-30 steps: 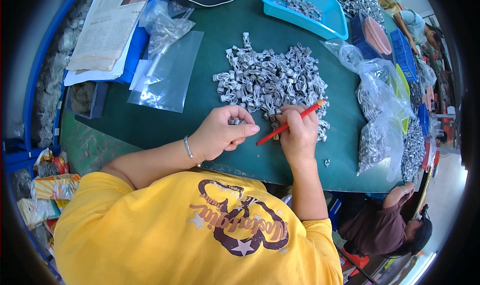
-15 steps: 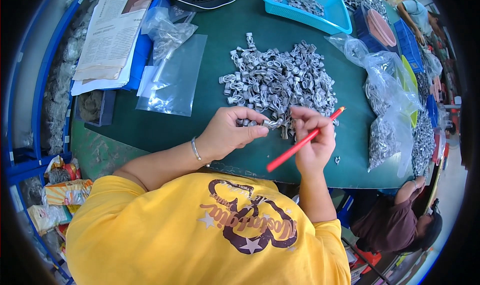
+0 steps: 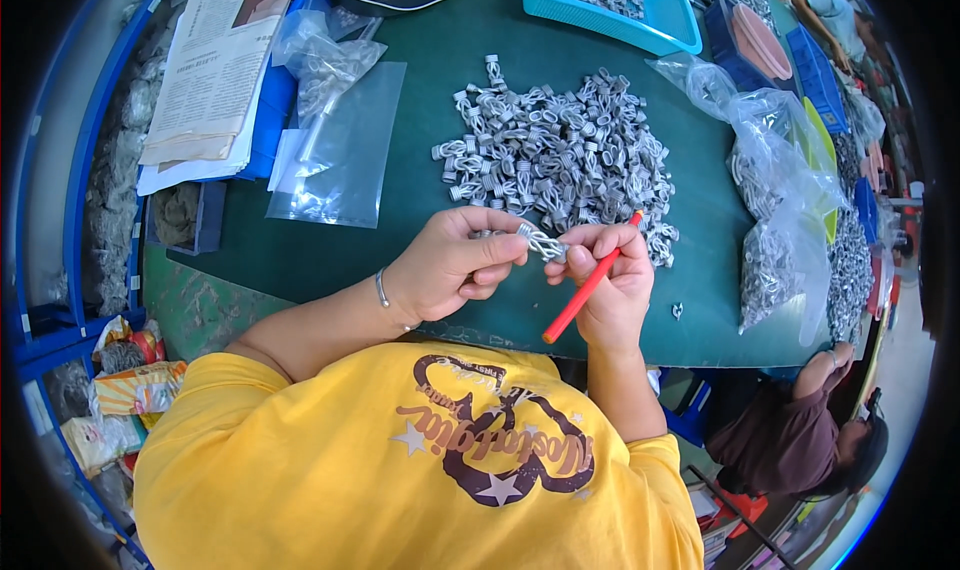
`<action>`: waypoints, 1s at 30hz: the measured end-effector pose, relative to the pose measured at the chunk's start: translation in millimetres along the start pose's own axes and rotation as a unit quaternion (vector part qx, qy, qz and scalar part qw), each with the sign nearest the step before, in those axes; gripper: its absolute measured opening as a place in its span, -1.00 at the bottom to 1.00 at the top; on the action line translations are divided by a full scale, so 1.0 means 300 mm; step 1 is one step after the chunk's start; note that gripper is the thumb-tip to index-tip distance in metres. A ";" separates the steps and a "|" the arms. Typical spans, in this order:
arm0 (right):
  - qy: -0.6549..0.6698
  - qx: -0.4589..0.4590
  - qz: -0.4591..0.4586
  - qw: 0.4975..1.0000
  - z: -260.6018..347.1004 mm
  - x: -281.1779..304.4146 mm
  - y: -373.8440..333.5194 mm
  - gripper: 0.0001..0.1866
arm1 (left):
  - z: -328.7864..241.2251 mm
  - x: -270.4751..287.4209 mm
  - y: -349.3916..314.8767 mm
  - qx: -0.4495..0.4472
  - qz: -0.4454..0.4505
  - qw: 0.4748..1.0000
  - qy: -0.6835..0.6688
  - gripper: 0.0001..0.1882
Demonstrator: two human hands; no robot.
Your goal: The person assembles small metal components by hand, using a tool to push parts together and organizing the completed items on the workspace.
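Note:
Between my two hands is a small grey looped metal part (image 3: pixel 541 243), with ribbed ends and twisted strands. My left hand (image 3: pixel 458 258) pinches one end of it between thumb and fingers. At its other end, my right hand (image 3: pixel 606 270) grips with thumb and fingertips. A red pencil-like stick (image 3: pixel 583 297) also lies across my right hand, held in the fingers and pointing down to the left. Just beyond both hands spreads a heap of similar grey parts (image 3: pixel 560 150) on the green table (image 3: pixel 420 160).
A turquoise basket (image 3: pixel 600 22) with more parts stands at the back. Clear bags of parts (image 3: pixel 775 210) lie at right, near a blue bin (image 3: pixel 735 50). At left are an empty-looking plastic bag (image 3: pixel 345 160) and newspapers (image 3: pixel 205 80). Another person (image 3: pixel 780 435) sits at lower right.
My right hand has come down and inward to take hold of the looped part's free end. The red stick has turned steeper with it. My left hand keeps its pinch.

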State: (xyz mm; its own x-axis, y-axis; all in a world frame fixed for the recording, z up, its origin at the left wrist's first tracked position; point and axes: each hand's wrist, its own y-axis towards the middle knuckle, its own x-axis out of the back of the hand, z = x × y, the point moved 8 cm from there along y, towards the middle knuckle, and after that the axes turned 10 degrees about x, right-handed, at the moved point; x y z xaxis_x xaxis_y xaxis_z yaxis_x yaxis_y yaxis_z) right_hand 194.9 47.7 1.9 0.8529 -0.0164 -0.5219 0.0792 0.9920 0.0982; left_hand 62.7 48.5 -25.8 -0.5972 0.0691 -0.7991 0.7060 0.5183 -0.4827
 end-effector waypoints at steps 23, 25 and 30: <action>-0.486 0.346 0.075 0.799 0.160 -0.051 0.003 -0.74 | 0.011 0.030 0.014 -0.002 -0.013 0.999 -0.033 -0.78; -0.493 0.342 0.060 0.798 0.151 -0.027 0.036 -0.72 | -0.016 0.066 0.005 -0.026 -0.058 0.998 -0.018 -0.87; -0.623 0.330 0.190 0.683 0.081 -0.103 0.063 -0.75 | -0.024 0.073 -0.003 -0.025 -0.075 0.996 -0.035 -0.88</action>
State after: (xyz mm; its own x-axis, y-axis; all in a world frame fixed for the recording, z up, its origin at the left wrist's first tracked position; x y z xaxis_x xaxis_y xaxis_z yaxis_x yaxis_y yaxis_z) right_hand 182.6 63.8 40.6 0.6219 -0.2746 0.7334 -0.4059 0.6878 0.6018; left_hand 46.3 55.7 -40.3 -0.6653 -0.0711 -0.7432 0.5894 0.5610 -0.5813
